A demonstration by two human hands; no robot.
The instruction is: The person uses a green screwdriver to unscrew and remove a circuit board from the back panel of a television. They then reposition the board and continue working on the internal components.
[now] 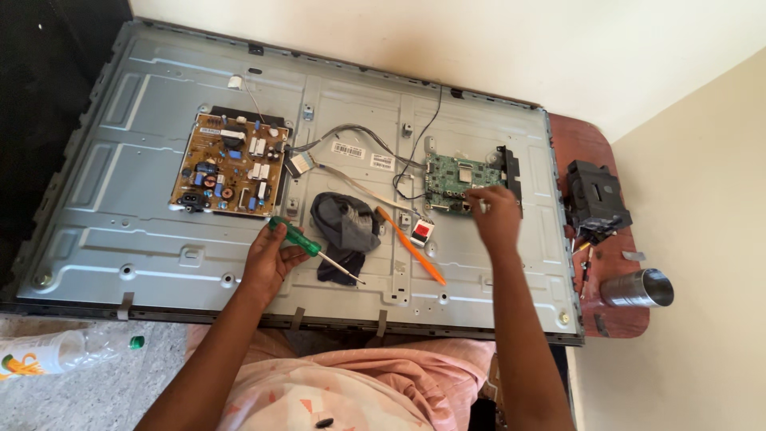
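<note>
Soft, even daylight fills the scene, bright on the pale wall (479, 40) and the grey metal back panel (120, 207), which shows a mild sheen but no harsh glare. Shadows are faint and short. The far left corner falls nearly black. Focus is sharp throughout; straight edges bow slightly toward the frame's borders.

Plastic bottle (48, 351) cut off left
</note>
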